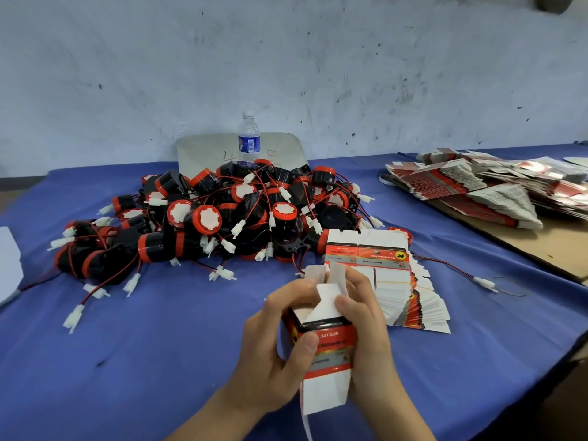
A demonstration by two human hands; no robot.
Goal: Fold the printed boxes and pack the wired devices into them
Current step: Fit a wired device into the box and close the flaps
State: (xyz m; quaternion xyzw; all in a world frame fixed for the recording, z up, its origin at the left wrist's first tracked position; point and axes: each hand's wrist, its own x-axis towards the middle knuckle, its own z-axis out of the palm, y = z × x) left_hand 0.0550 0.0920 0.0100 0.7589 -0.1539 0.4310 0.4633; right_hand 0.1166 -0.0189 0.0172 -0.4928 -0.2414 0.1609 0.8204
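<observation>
A printed red, black and white box (327, 351) is held upright above the blue cloth, its white top flaps half folded. My left hand (276, 342) grips its left side, thumb across the red printed face. My right hand (366, 316) holds the right side, with its fingers pressing on the white flaps at the top. Behind them lies a fanned stack of flat printed boxes (404, 294). A large heap of black and red wired devices (216, 218) with white connectors covers the middle of the table.
A water bottle (249, 138) stands behind the heap against a grey sheet (203, 151). More flat boxes (477, 186) are piled on brown cardboard (553, 243) at the right. A loose connector wire (483, 283) lies beside a rubber band (509, 286). White paper (8, 265) sits at the left edge.
</observation>
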